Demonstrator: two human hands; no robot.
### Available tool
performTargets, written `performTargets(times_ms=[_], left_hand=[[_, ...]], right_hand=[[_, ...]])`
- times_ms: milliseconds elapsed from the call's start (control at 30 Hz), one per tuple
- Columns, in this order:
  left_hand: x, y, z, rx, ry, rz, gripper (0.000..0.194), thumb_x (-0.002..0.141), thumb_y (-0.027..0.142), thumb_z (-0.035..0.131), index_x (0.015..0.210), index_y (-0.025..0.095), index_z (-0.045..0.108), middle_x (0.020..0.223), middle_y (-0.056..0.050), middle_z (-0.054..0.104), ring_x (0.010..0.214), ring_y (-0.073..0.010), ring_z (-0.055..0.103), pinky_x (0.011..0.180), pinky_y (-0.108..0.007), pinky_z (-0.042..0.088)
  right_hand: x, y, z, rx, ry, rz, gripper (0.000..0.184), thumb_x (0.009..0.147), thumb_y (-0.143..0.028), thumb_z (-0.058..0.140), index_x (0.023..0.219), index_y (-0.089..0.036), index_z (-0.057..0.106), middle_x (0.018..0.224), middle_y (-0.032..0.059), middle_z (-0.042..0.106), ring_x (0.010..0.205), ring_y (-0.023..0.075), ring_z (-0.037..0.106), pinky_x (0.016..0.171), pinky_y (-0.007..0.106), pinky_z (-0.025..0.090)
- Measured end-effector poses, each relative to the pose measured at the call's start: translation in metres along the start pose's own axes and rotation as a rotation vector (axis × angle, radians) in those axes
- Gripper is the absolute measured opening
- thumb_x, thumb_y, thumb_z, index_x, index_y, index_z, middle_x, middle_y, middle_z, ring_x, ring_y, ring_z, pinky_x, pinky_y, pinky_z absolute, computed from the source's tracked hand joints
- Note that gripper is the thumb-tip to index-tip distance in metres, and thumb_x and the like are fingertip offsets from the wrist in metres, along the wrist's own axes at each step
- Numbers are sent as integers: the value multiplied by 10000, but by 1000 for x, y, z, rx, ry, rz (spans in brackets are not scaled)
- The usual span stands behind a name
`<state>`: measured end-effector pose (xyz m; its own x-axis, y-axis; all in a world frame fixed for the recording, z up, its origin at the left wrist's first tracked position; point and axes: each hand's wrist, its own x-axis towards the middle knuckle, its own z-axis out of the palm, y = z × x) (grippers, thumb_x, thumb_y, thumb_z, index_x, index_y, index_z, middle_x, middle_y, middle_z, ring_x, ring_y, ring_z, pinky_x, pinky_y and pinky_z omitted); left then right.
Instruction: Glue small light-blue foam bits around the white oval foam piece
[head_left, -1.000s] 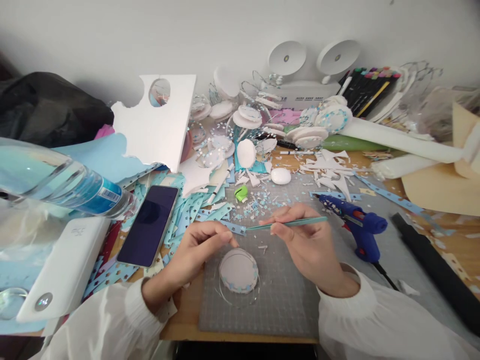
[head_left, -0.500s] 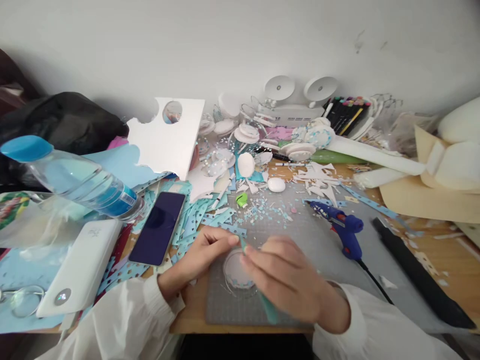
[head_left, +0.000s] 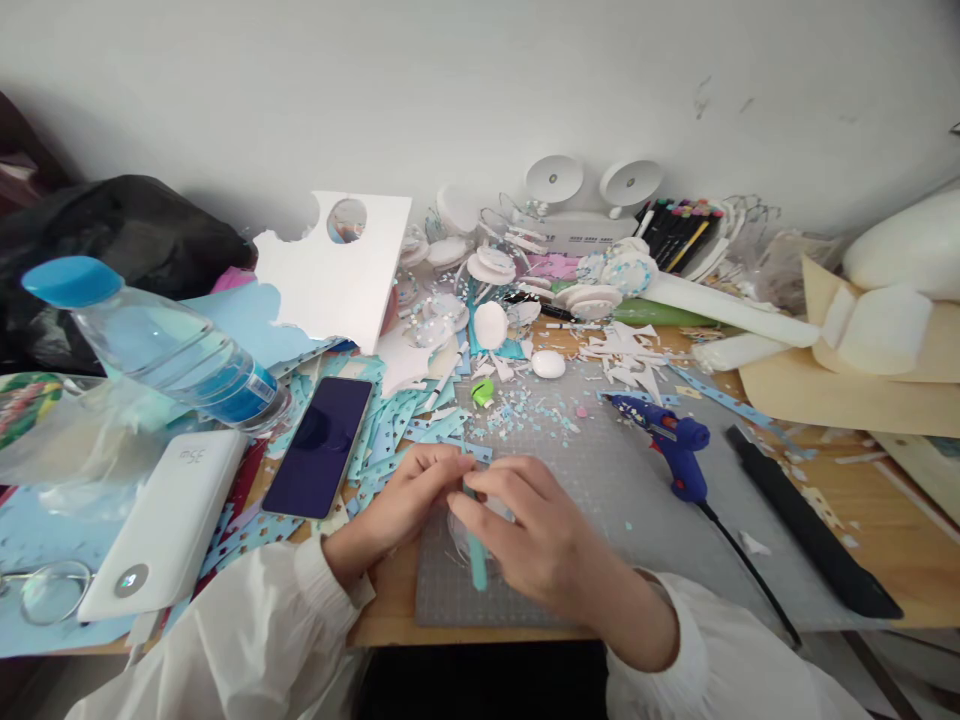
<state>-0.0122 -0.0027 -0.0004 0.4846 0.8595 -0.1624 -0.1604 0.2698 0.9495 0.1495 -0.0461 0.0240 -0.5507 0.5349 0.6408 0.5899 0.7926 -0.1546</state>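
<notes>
My right hand (head_left: 529,515) grips a slim teal tool (head_left: 477,562), its fingers bent over the upper part and the rounded end pointing down toward me. My left hand (head_left: 420,490) is closed in a pinch, thumb against forefinger, right beside the right fingertips; whatever lies between them is too small to make out. Below both hands a white round disc (head_left: 459,520) lies on the grey cutting mat (head_left: 600,500), mostly covered by the right hand. Tiny blue and white confetti (head_left: 525,415) is scattered just beyond the fingers, near a small green object (head_left: 482,392).
To the left are a phone (head_left: 319,447), a white power bank (head_left: 165,525) and a tilted water bottle (head_left: 172,340). A blue glue gun (head_left: 675,440) and a long black object (head_left: 810,525) lie right. White discs (head_left: 491,265) and marker pens (head_left: 682,235) crowd the back.
My right hand has moved slightly left and up, closer to my left hand. The teal tool has swung steeper, its lower end shifting left. The disc is more covered.
</notes>
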Motion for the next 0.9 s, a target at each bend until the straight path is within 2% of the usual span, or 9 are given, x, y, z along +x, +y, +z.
performTargets(times_ms=[67, 133, 267, 333, 367, 467, 633, 767, 900], left_hand=[[1, 1, -1, 22, 61, 8, 431, 837, 408, 566, 498, 163, 464, 442, 55, 307, 443, -78, 241, 450, -245, 207], [2, 3, -3, 39, 74, 6, 419, 863, 399, 519, 516, 166, 488, 447, 46, 327, 445, -90, 269, 459, -250, 228], [3, 3, -8, 23, 30, 17, 429, 880, 368, 483, 498, 180, 434, 467, 34, 346, 471, -103, 302, 490, -254, 262], [3, 3, -8, 38, -9, -1, 441, 879, 387, 486, 493, 183, 429, 475, 32, 343, 481, -106, 306, 496, -255, 266], [3, 2, -7, 56, -37, -17, 448, 877, 402, 486, 490, 183, 431, 478, 29, 346, 486, -107, 313, 499, -255, 270], [2, 1, -5, 122, -137, -65, 465, 869, 431, 483, 479, 183, 438, 475, 23, 352, 493, -113, 333, 512, -258, 282], [2, -1, -4, 198, -199, -63, 471, 875, 430, 478, 481, 173, 452, 489, 19, 387, 505, -111, 352, 549, -261, 302], [3, -4, -6, 190, -166, -33, 475, 880, 424, 479, 477, 175, 440, 478, 23, 375, 497, -111, 336, 540, -260, 290], [4, -5, -7, 179, -158, -18, 474, 889, 408, 476, 477, 176, 435, 481, 23, 376, 501, -111, 335, 540, -263, 279]], right_hand=[[-8, 5, -6, 89, -38, 42, 319, 879, -75, 483, 1178, -136, 575, 1057, 120, 642, 998, 217, 586, 855, 378, 518], [-20, 11, -13, 59, 54, 101, 376, 841, -62, 506, 1199, -169, 544, 1094, 117, 626, 1023, 228, 583, 863, 393, 512], [-55, 28, -28, -184, 531, 458, 325, 756, -84, 610, 1042, -233, 564, 918, 70, 578, 862, 243, 582, 792, 425, 484], [-74, 40, -32, -304, 682, 673, 369, 753, -163, 636, 1103, -197, 523, 1009, 117, 545, 947, 293, 556, 834, 488, 460], [-83, 46, -33, -376, 663, 764, 427, 756, -210, 638, 1154, -163, 492, 1079, 158, 526, 990, 320, 539, 853, 523, 444], [-107, 65, -31, -586, 382, 955, 519, 766, -321, 591, 1191, -59, 451, 1138, 254, 515, 1035, 392, 509, 882, 613, 385], [-124, 86, -22, -676, 17, 1088, 378, 828, -378, 443, 991, -46, 521, 882, 231, 577, 895, 392, 537, 779, 583, 413], [-117, 92, -29, -709, -5, 1104, 345, 806, -392, 460, 901, -72, 544, 793, 202, 580, 794, 355, 554, 728, 525, 440], [-98, 94, -51, -654, 141, 1231, 408, 689, -522, 616, 846, -155, 532, 737, 131, 584, 700, 311, 554, 630, 441, 447]])
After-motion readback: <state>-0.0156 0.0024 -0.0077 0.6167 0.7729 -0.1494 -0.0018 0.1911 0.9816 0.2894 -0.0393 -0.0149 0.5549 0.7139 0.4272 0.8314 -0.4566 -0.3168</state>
